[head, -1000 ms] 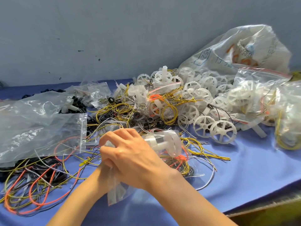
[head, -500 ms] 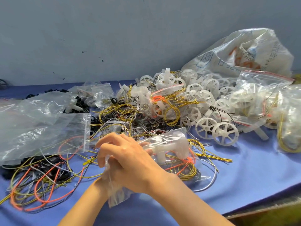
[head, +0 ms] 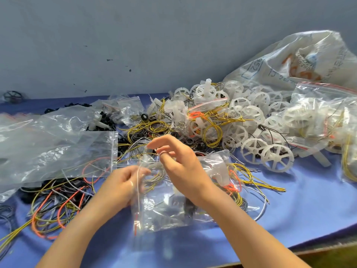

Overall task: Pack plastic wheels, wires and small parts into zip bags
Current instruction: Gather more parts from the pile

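Boxed number "352" on the big white printed sack [head: 293, 60]; other print unreadable.

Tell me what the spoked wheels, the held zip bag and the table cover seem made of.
The spoked wheels: white, slightly translucent moulded plastic, matte; identical spokes and rims. The zip bag: thin clear plastic film, glossy; it crinkles and wires show through. The table cover: blue, matte, probably cloth or paper; no weave is visible.
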Demonstrator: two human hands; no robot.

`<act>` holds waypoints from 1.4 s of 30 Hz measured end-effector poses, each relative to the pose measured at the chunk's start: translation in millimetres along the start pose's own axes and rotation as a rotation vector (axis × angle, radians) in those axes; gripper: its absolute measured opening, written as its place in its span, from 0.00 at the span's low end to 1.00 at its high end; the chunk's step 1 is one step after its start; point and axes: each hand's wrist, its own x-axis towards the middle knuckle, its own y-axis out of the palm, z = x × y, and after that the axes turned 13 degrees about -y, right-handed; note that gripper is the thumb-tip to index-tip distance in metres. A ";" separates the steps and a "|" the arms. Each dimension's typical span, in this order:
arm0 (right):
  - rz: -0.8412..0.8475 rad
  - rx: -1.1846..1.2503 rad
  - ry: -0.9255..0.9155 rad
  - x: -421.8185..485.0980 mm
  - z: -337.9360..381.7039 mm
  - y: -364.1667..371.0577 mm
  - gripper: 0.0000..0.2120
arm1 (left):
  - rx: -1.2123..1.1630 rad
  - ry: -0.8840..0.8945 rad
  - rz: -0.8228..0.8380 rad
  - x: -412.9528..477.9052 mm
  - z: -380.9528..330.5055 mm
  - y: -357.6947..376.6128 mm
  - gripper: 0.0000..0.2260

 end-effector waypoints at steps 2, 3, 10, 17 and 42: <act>-0.051 0.066 0.033 2.7 1.0 -1.4 0.17 | -0.143 -0.038 -0.123 6.7 9.3 -16.1 0.12; -0.076 0.081 0.049 3.9 1.0 -3.3 0.17 | -0.190 -0.035 -0.183 8.2 12.0 -21.2 0.12; -0.240 0.064 0.109 14.8 -10.8 -29.6 0.17 | -0.277 0.051 -0.226 5.8 15.1 -24.0 0.12; -0.449 -0.115 0.234 20.7 -31.7 -75.1 0.14 | -0.324 0.050 -0.206 11.4 11.2 -14.5 0.11; -0.119 -0.424 0.492 30.2 -85.1 -146.2 0.11 | -0.378 0.076 -0.454 41.3 -9.8 0.9 0.11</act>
